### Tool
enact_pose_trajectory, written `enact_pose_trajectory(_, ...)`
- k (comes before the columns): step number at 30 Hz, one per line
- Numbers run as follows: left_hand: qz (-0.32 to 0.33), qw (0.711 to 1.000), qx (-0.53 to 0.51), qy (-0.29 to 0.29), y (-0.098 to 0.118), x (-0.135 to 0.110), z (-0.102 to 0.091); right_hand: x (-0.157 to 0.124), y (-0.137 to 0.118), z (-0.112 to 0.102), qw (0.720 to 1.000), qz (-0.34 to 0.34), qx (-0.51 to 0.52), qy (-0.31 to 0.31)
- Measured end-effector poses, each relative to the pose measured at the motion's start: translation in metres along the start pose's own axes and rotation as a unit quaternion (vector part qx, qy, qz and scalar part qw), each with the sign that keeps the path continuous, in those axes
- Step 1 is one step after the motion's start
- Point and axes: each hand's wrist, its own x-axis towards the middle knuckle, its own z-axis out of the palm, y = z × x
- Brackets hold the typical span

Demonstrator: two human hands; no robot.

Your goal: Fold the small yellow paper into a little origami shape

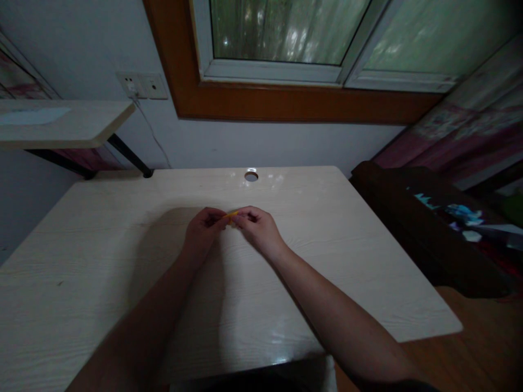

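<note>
My left hand [203, 228] and my right hand [258, 227] meet over the middle of a pale wooden desk [122, 261]. Both have their fingers curled and pinched together on a small yellow-orange object [231, 215] held between them. Only a short sliver of that object shows between the fingertips; the rest is hidden, and I cannot make out what it is. Both forearms reach in from the near edge of the desk.
A round cable hole [251, 175] sits at the desk's far edge. A shelf [61, 122] on black legs stands at the left, wall sockets [142, 85] above it. A window [286, 38] is ahead. Dark wooden furniture [429, 228] with small items stands to the right.
</note>
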Motion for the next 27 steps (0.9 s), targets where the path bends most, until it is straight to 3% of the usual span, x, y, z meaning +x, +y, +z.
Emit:
enact_pose_trajectory(22, -0.048, 0.998, -0.027, -0.006, 0.0059, -0.0015, 0.0031, 0.0006, 0.0003, -0.0019, 0.999, 0.029, -0.004, 0.012)
enact_pose_trajectory(27, -0.063, 0.997, -0.018, -0.03, 0.0032, -0.0019, 0.0016, 0.0027, 0.0044, -0.0029, 0.999, 0.033, 0.0, -0.001)
